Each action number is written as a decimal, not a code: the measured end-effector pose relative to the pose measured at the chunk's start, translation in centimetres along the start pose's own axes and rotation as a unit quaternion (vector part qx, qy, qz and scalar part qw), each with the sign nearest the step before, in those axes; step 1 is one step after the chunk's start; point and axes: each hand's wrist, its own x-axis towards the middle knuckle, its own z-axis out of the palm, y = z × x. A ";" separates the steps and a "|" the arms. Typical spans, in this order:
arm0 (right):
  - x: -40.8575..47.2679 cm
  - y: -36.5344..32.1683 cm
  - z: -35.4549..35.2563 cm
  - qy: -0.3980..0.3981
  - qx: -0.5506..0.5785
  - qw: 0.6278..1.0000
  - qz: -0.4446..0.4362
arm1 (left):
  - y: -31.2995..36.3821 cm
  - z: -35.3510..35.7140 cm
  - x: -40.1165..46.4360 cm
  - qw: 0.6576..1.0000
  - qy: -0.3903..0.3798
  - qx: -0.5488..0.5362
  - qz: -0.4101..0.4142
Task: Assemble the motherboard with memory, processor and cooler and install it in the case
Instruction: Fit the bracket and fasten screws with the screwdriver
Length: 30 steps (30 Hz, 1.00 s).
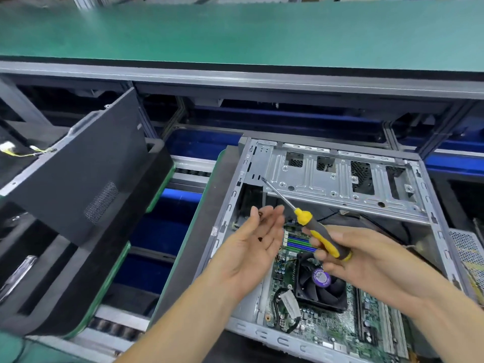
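An open metal computer case (340, 184) lies on its side in front of me. The green motherboard (322, 328) sits inside it, carrying a black cooler fan (320, 284) and memory slots (301, 243). My left hand (251, 244) is held palm up above the case's left edge, fingers straight, with two small dark screws (260, 239) lying on it. My right hand (366, 260) grips a yellow and grey screwdriver (318, 234) by its handle. The shaft points up-left towards the drive bay.
A dark case side panel (86, 166) leans on black trays at left. Blue conveyor sections (157, 231) run under the case's grey pallet (196, 231). A green bench top (235, 30) spans the back. Another perforated metal part (468, 250) lies at far right.
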 end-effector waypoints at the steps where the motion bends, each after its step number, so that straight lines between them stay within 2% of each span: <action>1: 0.1 0.1 0.6 -0.016 -0.002 1.000 -0.013 | -0.1 0.2 -0.1 1.000 -0.008 -0.010 -0.007; 3: 0.3 0.3 2.0 -0.031 -0.020 0.998 -0.048 | -0.5 0.6 -0.3 0.999 -0.018 -0.024 -0.020; 4: 0.5 0.5 2.7 -0.016 -0.083 0.993 -0.080 | -0.7 0.9 -0.4 0.999 -0.021 -0.025 -0.025; 5: 0.8 0.7 3.4 0.021 -0.187 0.975 -0.119 | -1.0 1.2 -0.5 0.999 -0.024 -0.026 -0.029; 7: 1.4 1.2 4.2 0.108 -0.346 0.910 -0.203 | -1.4 1.7 -0.7 0.999 -0.021 -0.036 -0.034; 9: 1.9 1.6 4.7 0.151 -0.371 0.880 -0.255 | -1.7 2.2 -0.8 0.998 -0.012 -0.048 -0.039; 12: 2.0 1.9 4.5 0.165 -0.441 0.840 -0.269 | -1.9 2.8 -0.8 0.996 0.007 -0.078 -0.048; 18: 1.8 2.3 4.4 0.167 -0.629 0.686 -0.325 | -2.4 3.1 -0.4 0.991 0.032 -0.115 -0.055; 19: 1.9 2.3 4.5 0.166 -0.641 0.672 -0.331 | -2.5 3.0 -0.3 0.990 0.041 -0.122 -0.053; 22: 2.4 2.1 4.6 0.177 -0.653 0.680 -0.282 | -2.4 2.9 0.2 0.989 0.051 -0.133 -0.035; 24: 2.9 1.9 4.4 0.166 -0.647 0.702 -0.250 | -2.3 2.7 0.4 0.991 0.049 -0.122 -0.027; 27: 3.4 1.8 4.2 0.156 -0.572 0.767 -0.244 | -2.0 2.1 0.5 0.999 0.023 -0.041 -0.025; 30: 3.5 1.2 3.8 0.189 -0.453 0.828 -0.270 | -1.5 0.9 0.8 0.999 0.031 0.022 -0.008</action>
